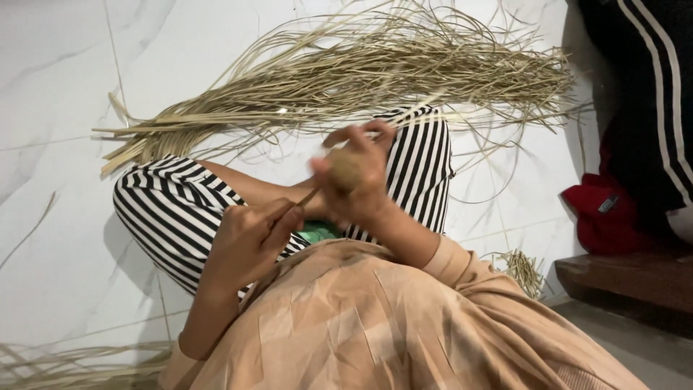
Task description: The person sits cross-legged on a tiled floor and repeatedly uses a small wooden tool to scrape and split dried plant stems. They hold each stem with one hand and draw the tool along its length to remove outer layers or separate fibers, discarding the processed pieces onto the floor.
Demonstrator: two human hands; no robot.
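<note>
Peach-coloured cloth fills the near edge, hands working above it on a small woven ball.

Peach garment [375, 325] spreads over the lap, striped trousers [170, 209] folded beyond it. Left hand [249, 242] has its grip narrowed around a thin reed strip [292, 208] that runs up to the small woven ball [346, 170]; right hand [357, 177] cups that ball, fingers wrapped round it, blurred. Past the knees, a long bundle of reed strips [346, 72] fans across the white tiled floor [58, 108], bare tile open on the left. Red cloth [603, 217] lies beside a dark wooden step [635, 278] on the right.
</note>
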